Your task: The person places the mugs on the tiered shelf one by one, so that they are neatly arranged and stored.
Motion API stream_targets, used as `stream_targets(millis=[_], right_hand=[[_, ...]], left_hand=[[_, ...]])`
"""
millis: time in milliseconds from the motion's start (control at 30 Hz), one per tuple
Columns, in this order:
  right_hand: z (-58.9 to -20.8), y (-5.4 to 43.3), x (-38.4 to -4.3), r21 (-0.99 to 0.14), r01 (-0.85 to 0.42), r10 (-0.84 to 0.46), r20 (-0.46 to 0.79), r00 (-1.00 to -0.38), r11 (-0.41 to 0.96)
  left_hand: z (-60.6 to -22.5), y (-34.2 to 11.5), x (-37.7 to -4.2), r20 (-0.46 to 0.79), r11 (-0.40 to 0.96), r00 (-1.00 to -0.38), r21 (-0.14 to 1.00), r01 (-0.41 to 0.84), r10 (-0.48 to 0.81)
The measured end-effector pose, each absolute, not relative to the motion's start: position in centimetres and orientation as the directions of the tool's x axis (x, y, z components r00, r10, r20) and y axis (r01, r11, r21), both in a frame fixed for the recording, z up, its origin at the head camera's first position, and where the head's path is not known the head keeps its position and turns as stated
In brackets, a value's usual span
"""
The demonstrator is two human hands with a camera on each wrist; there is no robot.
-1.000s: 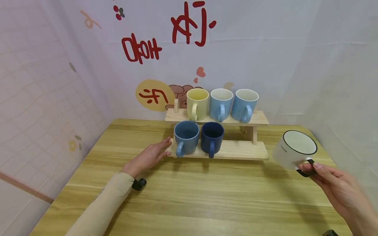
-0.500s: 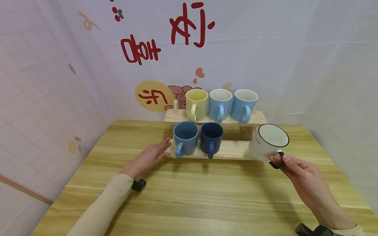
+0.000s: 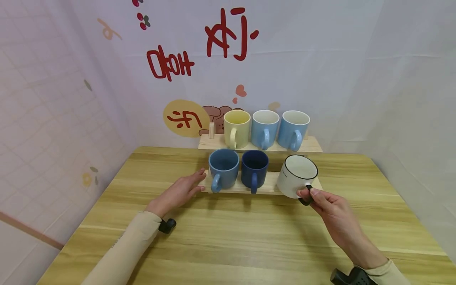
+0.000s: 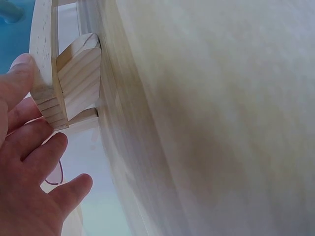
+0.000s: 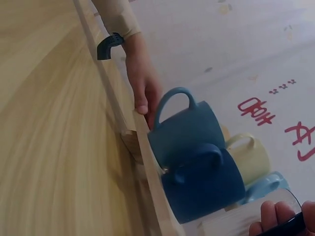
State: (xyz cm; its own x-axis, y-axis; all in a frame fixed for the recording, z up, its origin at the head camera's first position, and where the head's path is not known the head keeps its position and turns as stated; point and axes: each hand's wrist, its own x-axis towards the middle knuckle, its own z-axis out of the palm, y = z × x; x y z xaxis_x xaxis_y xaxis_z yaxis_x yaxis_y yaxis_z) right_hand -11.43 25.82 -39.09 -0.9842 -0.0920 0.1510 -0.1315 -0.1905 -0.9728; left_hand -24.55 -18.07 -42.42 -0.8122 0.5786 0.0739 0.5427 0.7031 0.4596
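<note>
My right hand [image 3: 333, 208] pinches the black handle of a white mug [image 3: 293, 180] with a dark rim. The mug is slightly tilted over the right part of the lower shelf [image 3: 268, 188]; I cannot tell whether its base touches the wood. At the shelf's left end rests my left hand [image 3: 178, 194], its fingers extended. In the left wrist view its thumb [image 4: 19, 73] touches the board. A grey-blue mug [image 3: 226, 170] and a navy mug [image 3: 254, 168] stand on the lower shelf, handles forward.
On the upper shelf [image 3: 213, 142] stand a pale yellow mug [image 3: 236, 126] and two light blue mugs, one in the middle [image 3: 263, 124] and one at right [image 3: 292, 126]. The wooden table [image 3: 213, 245] extends in front. A printed cloth [image 3: 320, 71] hangs close behind.
My right hand has carried the white mug leftward, from beside the rack to over the right part of the lower shelf. My left hand has stayed at the shelf's left end.
</note>
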Motion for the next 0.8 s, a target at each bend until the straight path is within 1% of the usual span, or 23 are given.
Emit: stream_targets(millis=[200,333,567,800], right_hand=[[-39.5,24.5,-12.3,-0.982,-0.132,-0.054,0.141,-0.989,-0.133],[-39.7,23.8,-12.8,-0.990,-0.106,-0.028,0.108,-0.994,-0.088],[-39.8,22.7,-13.7,-0.998,-0.058,-0.019,0.058,-0.998,-0.011],[-40.1,22.0,-14.4,-1.000,-0.018,0.004,0.018,-1.000,0.022]], left_hand=[[-42.4,-17.9,-24.6,0.081,0.701,-0.811,0.458,0.547,0.580],[-42.5,-18.0,-24.7,0.081,0.697,-0.809,0.463,0.548,0.582],[-42.6,-18.3,-24.4,0.092,0.691,-0.808,0.467,0.552,0.582],[-42.7,-18.2,-24.3,0.108,0.678,-0.799,0.469,0.566,0.592]])
